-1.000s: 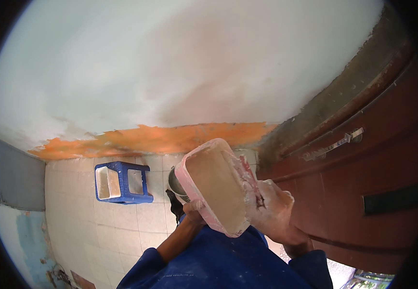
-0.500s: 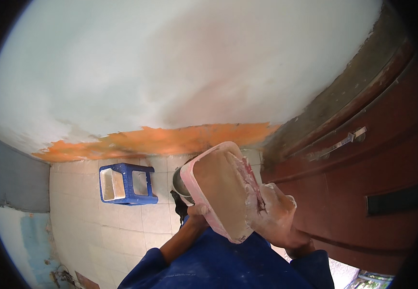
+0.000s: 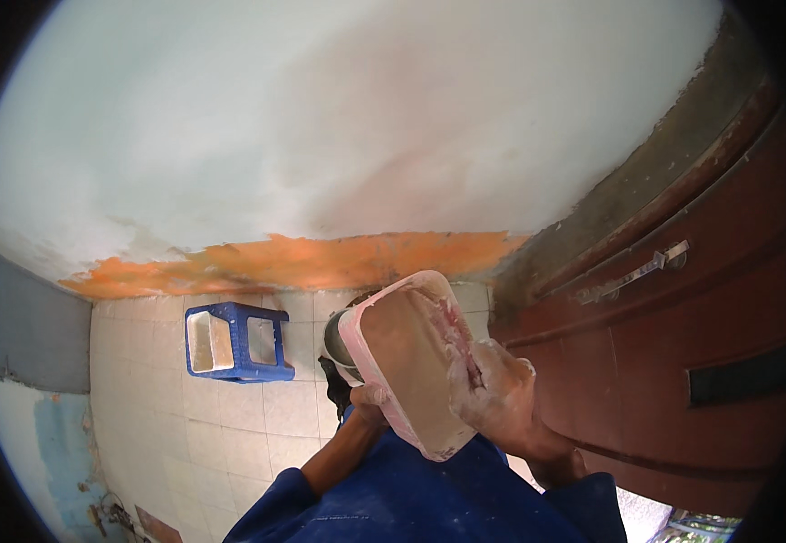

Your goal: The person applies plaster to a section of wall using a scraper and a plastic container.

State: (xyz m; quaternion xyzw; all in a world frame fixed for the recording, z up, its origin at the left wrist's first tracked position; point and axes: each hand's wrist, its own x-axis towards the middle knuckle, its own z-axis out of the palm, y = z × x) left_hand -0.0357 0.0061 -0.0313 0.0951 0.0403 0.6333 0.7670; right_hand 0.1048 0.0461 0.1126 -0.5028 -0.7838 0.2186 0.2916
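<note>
Pale-pink, rectangular, plastic-looking tray [image 3: 371,364], beige paste [image 3: 408,351]: left hand [image 3: 370,401] clamped on left edge; right hand [image 3: 499,395] clamped on smeared reddish object [image 3: 475,372], right edge. I'd keep it level.

A deep blue top [image 3: 411,493] shows pale specks, a faint line of marking [image 3: 343,519] across its front, and sleeves [image 3: 273,500] stopping short of the wrists [image 3: 360,427].

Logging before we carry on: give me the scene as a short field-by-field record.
left hand: gripping pink tub, left rim
right hand: curled at tub's right side; what it holds is unclear
tub contents: beige material
floor: pale tiles; blue stool at left, grey bucket partly hidden behind tub
wall: whitish, orange strip low
door: reddish brown, right
</note>
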